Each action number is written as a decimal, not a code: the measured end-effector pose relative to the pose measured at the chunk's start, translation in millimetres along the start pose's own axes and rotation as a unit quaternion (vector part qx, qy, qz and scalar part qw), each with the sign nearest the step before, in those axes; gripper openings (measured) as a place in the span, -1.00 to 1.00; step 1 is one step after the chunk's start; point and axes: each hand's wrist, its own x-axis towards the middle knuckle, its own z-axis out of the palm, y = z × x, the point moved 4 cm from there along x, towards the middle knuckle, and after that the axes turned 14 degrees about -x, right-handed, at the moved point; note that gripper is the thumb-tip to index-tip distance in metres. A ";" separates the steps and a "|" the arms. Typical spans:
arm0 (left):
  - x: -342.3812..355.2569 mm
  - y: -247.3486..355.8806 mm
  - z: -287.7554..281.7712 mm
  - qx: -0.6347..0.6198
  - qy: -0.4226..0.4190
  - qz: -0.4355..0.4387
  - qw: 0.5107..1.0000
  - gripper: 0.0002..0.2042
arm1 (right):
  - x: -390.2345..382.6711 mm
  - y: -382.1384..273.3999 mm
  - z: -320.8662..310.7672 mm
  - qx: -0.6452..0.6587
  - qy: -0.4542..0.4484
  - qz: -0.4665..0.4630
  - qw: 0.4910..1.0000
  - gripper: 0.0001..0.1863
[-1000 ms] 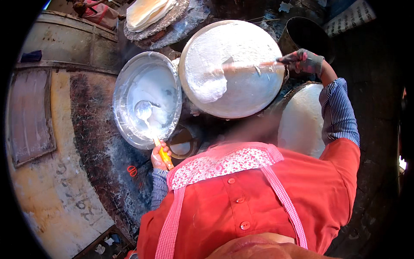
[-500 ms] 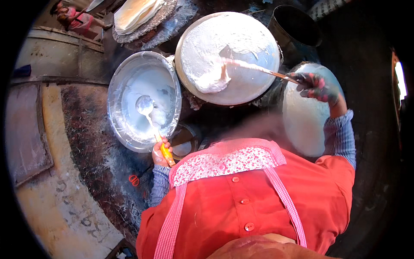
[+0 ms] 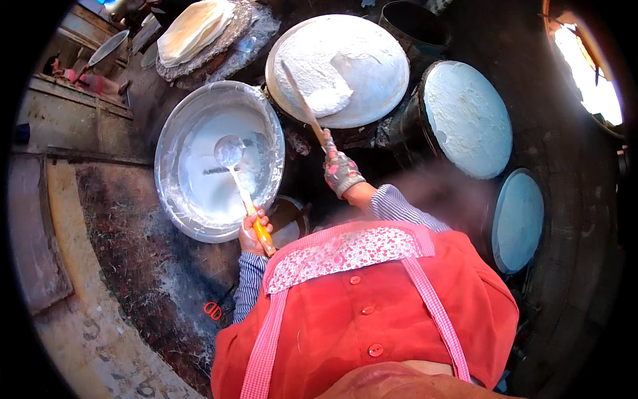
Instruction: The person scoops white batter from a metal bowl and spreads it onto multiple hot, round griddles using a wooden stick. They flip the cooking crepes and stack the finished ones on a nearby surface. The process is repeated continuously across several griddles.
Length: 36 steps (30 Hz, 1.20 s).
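Observation:
My left hand (image 3: 254, 231) is closed on the yellow handle of a ladle (image 3: 229, 152). The ladle's bowl is over the milky white liquid inside a wide metal basin (image 3: 167, 193). My right hand (image 3: 341, 171), in a patterned glove, grips a long, thin wooden spreading stick (image 3: 307, 110). It reaches up over the near left part of a large round griddle (image 3: 382, 83). White batter (image 3: 330, 100) lies on the griddle's left and far side, with a thicker heap at the near edge. The right part of the plate shows a smoother surface.
To the right stand two more round white-topped griddles (image 3: 468, 120), (image 3: 518, 223). A stack of thin flatbreads (image 3: 194, 30) rests on a round mat at the far left. Behind the griddle is a dark open drum (image 3: 415, 26). Orange-handled scissors (image 3: 212, 310) lie at lower left. Another person (image 3: 90, 81) is far left.
My right hand has moved left and nearer my body, bringing the stick to the batter's left side. The view has swung, showing more of the right griddles. My left hand still holds the ladle.

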 end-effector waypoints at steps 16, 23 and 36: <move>-21.8 27.9 -10.8 -0.003 -0.036 0.025 0.999 -0.71 | -4.7 73.5 -113.1 0.507 -0.095 0.168 0.840 -0.43; -28.5 33.1 17.7 0.047 -0.006 0.098 0.994 -0.72 | -49.0 90.0 -66.9 0.006 0.047 -0.019 0.999 -0.48; -14.9 11.8 68.9 0.090 -0.017 0.102 0.991 -0.73 | 41.7 122.4 -153.1 0.442 -0.038 0.133 0.886 -0.39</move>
